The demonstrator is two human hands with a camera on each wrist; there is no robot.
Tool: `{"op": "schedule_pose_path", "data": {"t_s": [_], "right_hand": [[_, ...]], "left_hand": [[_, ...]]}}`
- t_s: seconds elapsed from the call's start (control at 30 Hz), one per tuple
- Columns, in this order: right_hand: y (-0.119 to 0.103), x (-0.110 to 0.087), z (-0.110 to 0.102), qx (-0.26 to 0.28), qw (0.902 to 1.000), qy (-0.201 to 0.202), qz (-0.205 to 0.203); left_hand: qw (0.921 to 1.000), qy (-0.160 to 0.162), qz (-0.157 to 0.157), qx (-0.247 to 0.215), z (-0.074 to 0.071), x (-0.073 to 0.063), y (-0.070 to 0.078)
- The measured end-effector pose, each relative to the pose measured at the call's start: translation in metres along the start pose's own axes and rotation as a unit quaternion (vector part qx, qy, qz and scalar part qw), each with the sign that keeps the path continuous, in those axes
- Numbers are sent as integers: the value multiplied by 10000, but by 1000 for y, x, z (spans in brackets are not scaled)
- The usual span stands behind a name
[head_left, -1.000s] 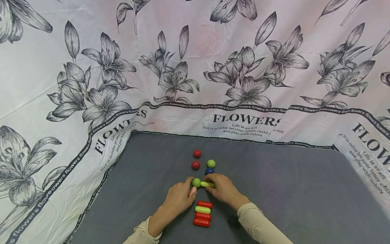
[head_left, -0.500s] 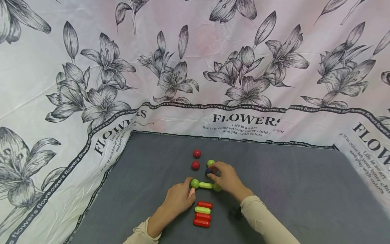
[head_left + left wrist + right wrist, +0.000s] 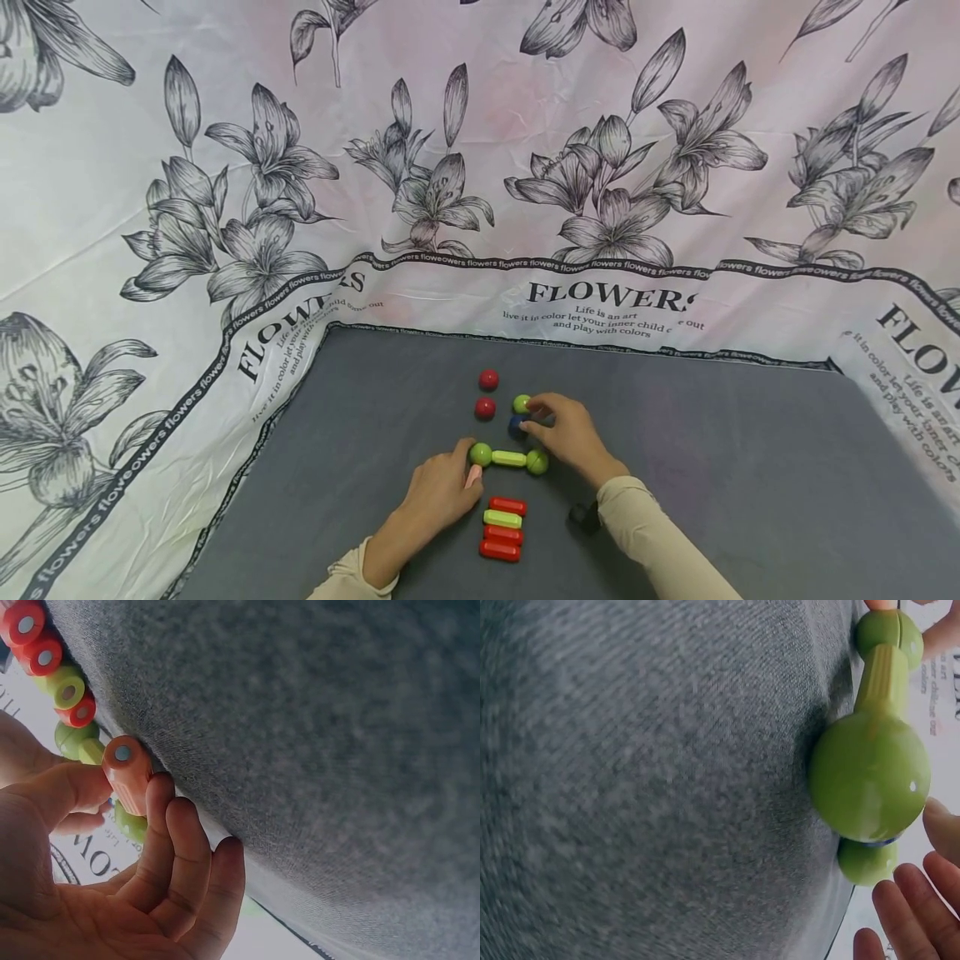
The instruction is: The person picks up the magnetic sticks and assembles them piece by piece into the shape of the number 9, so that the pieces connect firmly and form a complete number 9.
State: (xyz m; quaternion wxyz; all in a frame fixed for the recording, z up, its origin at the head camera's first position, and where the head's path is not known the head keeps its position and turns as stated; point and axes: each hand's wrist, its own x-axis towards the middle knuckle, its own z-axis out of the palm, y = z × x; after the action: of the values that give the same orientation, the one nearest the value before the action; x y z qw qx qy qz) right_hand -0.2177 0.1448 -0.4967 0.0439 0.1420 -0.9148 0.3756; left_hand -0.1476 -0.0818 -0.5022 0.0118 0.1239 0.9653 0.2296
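Observation:
In the head view my left hand (image 3: 444, 485) pinches an orange magnetic rod (image 3: 129, 772) against a green ball (image 3: 481, 454). A yellow-green rod (image 3: 509, 459) joins this ball to a second green ball (image 3: 537, 462), forming a dumbbell shape on the table. My right hand (image 3: 567, 433) is just beyond it, fingers loosely bent and apart, its fingertips beside a blue ball (image 3: 517, 427) and another green ball (image 3: 522, 404). In the right wrist view, the dumbbell's near ball (image 3: 870, 776) largely hides the blue one, so contact there is unclear.
Two red balls (image 3: 485, 408) lie farther back on the grey table (image 3: 712, 475). Nearer the person, a row of red rods (image 3: 501, 550) includes one yellow-green rod (image 3: 502, 519). A flower-printed cloth (image 3: 600, 167) borders the table's back and sides.
My right hand has left the yellow-green rod, now bearing a second green ball at its right end, and moved back to the blue ball, then slightly right. My left hand keeps its place.

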Motion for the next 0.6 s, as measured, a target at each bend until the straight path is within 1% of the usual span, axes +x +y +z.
{"op": "schedule_pose_path", "data": {"t_s": [0.2,0.37,0.6], "right_hand": [[6,2,2,252,9995,28,175],[6,3,4,285,9994,-69,197],[5,3,9,242,9993,-166,213]], "left_hand": [[10000,24,-4,51,-1,1,0],[9999,0,-98,90,-2,1,-1],[9999,-11,-133,93,-3,0,-1]]}}
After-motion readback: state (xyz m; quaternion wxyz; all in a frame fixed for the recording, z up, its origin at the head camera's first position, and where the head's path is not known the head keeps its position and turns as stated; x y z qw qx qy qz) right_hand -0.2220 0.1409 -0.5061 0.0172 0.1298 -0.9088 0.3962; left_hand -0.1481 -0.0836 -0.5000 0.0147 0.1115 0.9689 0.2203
